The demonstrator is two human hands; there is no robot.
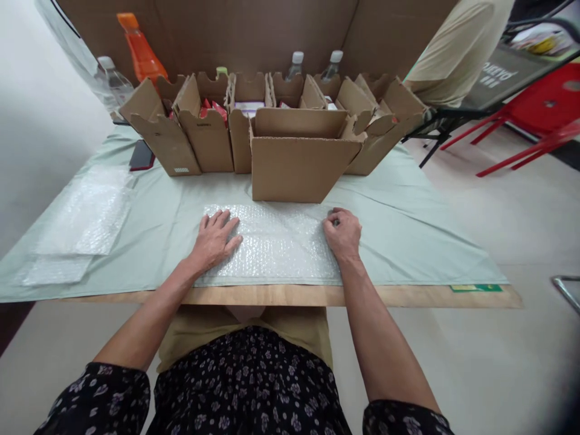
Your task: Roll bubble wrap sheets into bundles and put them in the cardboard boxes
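A clear sheet of bubble wrap lies flat on the cloth near the table's front edge. My left hand rests on its left side, palm down with the fingers spread. At the right edge of the sheet, my right hand is closed, thumb and fingers curled together on the wrap's edge. Its fingertips are partly hidden. Just beyond the sheet stands an open cardboard box.
Several cardboard bins holding packets line the back, with an orange bottle and clear bottles behind them. More bubble wrap sheets lie at left, near a dark flat phone-like object. A person's leg and a red chair are at right.
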